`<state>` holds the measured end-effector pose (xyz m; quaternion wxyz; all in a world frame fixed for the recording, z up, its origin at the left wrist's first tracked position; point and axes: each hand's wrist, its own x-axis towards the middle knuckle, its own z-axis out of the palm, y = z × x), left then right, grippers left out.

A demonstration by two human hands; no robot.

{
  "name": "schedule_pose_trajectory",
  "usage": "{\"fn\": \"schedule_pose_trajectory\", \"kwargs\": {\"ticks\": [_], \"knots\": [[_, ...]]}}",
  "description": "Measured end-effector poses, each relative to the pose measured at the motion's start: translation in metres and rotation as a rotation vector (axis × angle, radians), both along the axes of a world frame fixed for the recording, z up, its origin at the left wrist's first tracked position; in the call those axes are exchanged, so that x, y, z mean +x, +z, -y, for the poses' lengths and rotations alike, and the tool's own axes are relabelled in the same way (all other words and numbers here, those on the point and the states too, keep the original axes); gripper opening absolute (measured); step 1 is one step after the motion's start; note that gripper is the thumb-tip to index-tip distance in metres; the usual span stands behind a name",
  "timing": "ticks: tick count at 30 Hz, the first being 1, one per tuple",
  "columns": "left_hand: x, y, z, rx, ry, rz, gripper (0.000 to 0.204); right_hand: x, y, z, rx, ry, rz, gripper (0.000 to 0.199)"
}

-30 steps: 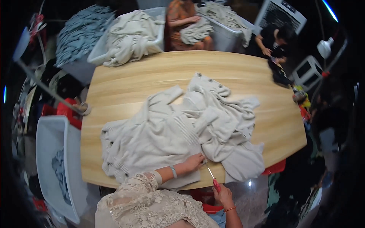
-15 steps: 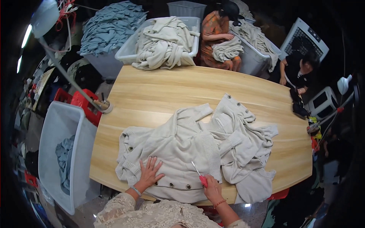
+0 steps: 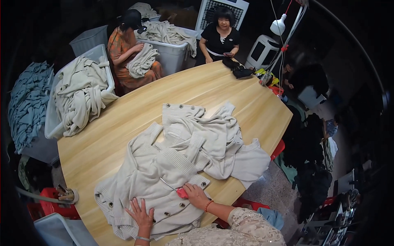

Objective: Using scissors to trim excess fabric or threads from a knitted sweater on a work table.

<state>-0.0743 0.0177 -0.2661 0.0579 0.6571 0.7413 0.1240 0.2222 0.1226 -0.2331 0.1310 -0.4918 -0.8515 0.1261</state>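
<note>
Moved: left hand (image 3: 140, 214) now lower on the cream cardigan (image 3: 156, 184).
Left hand: flat, fingers spread, pressing the knit.
Right hand (image 3: 196, 195): gripping a red-handled tool (image 3: 177, 190).
Cardigan: spread on the wooden table (image 3: 123, 123), near edge.

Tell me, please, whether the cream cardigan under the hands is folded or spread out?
Spread out: the cream cardigan lies flat on the wooden table, left hand pressing it.
</note>
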Motion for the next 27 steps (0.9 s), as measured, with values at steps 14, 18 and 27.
{"fn": "schedule_pose_trajectory", "kwargs": {"ticks": [14,18,27], "knots": [[-0.002,-0.004,0.001,0.079,-0.024,0.04,0.064,-0.011,-0.011,0.006,0.092,-0.137,-0.069,0.046],[-0.003,-0.01,0.002,0.09,-0.029,0.037,0.066,-0.013,-0.014,0.008,0.109,-0.16,-0.106,0.048],[-0.003,-0.012,0.002,0.106,-0.044,0.067,0.066,-0.015,-0.013,0.01,0.105,-0.199,-0.089,0.047]]}}
